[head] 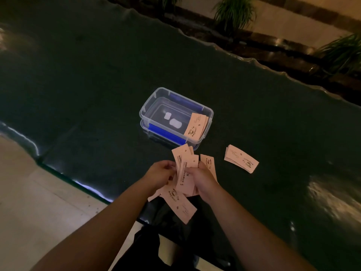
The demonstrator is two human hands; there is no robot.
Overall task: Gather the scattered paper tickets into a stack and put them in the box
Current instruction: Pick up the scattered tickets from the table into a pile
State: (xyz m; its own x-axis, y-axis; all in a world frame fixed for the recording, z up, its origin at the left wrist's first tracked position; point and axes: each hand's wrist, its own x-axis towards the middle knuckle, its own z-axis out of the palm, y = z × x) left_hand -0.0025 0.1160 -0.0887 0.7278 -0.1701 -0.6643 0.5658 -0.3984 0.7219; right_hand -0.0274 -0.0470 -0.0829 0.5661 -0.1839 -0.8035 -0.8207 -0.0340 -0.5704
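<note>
Dark green table (97, 94) carries a clear box (152, 106) holding tickets (196, 125), a stack (241, 158) lies toward its right, while left hand (160, 174) and right hand (203, 181) pinch a fanned bunch (185, 177) above its near edge.

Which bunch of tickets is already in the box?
The small bunch leaning on the clear box's right end. Another pile lies on the table, and both hands hold the rest.
</note>
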